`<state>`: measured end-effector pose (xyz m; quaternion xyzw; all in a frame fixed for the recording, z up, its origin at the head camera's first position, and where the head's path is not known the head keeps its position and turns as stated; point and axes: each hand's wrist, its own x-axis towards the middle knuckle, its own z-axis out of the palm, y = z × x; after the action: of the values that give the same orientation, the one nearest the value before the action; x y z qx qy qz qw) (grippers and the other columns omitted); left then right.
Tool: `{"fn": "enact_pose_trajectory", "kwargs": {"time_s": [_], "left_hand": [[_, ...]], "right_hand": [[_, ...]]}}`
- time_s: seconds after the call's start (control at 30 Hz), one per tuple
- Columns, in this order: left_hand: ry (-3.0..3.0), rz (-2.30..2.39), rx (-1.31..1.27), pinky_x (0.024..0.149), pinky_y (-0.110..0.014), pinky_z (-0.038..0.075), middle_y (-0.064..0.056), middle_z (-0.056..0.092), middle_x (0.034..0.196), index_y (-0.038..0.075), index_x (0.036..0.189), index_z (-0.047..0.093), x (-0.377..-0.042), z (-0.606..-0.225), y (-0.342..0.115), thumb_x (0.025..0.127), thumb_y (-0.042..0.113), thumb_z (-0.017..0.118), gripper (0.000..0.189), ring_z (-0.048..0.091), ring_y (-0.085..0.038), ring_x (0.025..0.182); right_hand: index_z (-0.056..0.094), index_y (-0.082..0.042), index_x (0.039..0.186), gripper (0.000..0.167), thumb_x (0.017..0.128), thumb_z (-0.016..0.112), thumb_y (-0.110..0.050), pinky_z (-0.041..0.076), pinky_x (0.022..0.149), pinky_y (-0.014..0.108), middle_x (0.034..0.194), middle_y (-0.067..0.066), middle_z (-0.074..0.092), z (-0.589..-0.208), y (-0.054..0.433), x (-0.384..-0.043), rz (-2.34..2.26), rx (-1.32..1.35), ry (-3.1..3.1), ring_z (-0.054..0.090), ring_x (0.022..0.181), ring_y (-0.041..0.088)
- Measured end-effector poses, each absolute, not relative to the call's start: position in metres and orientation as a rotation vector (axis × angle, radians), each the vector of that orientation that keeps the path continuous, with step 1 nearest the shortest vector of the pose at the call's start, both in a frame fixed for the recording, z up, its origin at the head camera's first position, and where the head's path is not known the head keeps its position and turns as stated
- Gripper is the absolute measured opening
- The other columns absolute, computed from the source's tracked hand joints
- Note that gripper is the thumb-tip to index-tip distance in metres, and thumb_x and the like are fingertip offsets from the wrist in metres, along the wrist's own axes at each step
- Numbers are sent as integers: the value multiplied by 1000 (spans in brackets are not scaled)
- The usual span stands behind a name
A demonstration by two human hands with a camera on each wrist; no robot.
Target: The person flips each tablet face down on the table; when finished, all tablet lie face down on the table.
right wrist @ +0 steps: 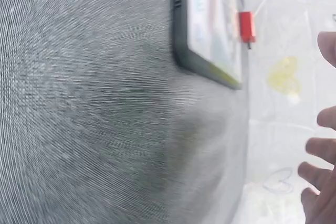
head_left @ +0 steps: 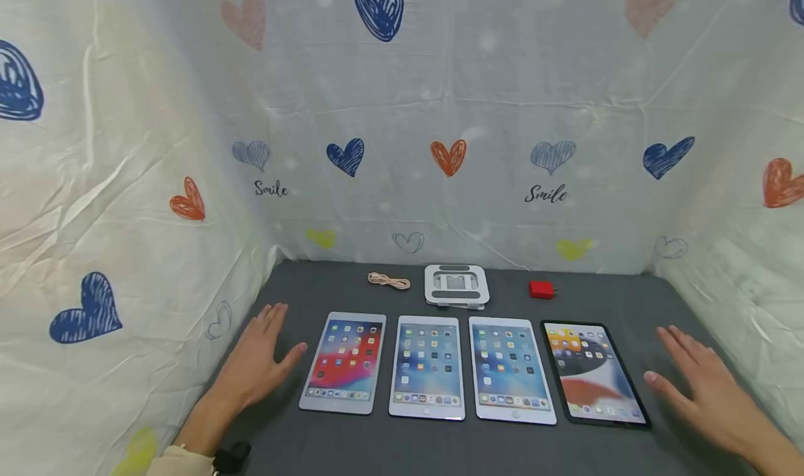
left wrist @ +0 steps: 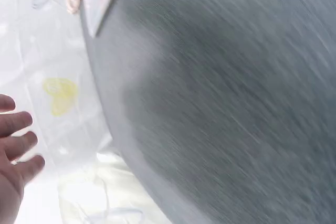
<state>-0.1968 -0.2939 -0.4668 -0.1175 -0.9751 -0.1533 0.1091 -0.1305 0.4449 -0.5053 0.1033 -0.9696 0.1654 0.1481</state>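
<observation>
Four tablets lie screen-up in a row on the grey table. At the left is a white tablet with a red and blue screen. Beside it lie two white tablets with blue screens, the left one and the right one. A black-framed tablet ends the row. My left hand, fingers straight, is left of the row and touches no tablet. My right hand is to the right of the black-framed tablet, fingers extended and holding nothing. Both wrist views show the hands' fingers apart from the tablets.
Behind the tablets lie a bundled beige cable, a white and grey folding stand and a red plug adapter. A white curtain printed with hearts encloses the back and sides of the grey table.
</observation>
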Motion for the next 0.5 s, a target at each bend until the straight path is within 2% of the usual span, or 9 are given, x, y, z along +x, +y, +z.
{"fn": "enact_pose_trajectory", "kwargs": {"time_s": [0.07,0.13,0.2,0.27,0.37,0.43,0.5], "left_hand": [[-2865,-526,-342,126,-74,36,-32,41,169,-8,165,38,-196,-462,-286,102,48,73,91,36,-54,159],[-2859,-603,-355,122,-75,40,-32,43,169,-6,165,40,-195,-456,-277,101,47,76,90,40,-53,157],[-2846,-676,-388,118,-76,44,-30,47,167,-3,164,45,-194,-450,-268,100,44,78,86,46,-53,154],[-2838,-752,-411,115,-74,48,-26,52,164,1,162,50,-193,-445,-259,99,44,79,82,53,-50,149],[-2839,-933,-421,113,-70,53,-18,61,159,11,159,58,-193,-438,-248,98,43,81,73,60,-44,145],[-2831,-1116,-441,114,-64,54,-13,64,157,14,157,61,-193,-434,-240,99,41,81,67,62,-41,144],[-2805,-1351,-492,115,-56,56,-11,64,157,15,156,62,-193,-431,-231,100,38,81,64,61,-38,146]], "right_hand": [[19,2,172,87,108,68,-30,-19,137,49,168,44,27,-499,445,-128,517,285,-2807,17,160,63],[19,4,172,88,108,68,-32,-13,137,58,167,44,28,-492,445,-127,522,251,-2846,23,155,66],[23,7,169,87,108,68,-34,3,133,75,164,46,32,-484,444,-125,528,223,-2890,31,148,68],[30,10,166,86,108,69,-39,25,120,83,159,47,38,-473,444,-125,488,195,-2951,40,141,68],[41,14,158,83,107,70,-44,45,100,81,152,47,47,-456,444,-124,428,180,-3031,53,131,67],[47,15,154,80,107,69,-46,52,91,79,147,47,53,-446,445,-124,416,163,-3063,61,122,65],[48,16,154,78,109,65,-47,56,87,76,146,47,54,-437,446,-124,470,134,-3103,64,119,65]]}}
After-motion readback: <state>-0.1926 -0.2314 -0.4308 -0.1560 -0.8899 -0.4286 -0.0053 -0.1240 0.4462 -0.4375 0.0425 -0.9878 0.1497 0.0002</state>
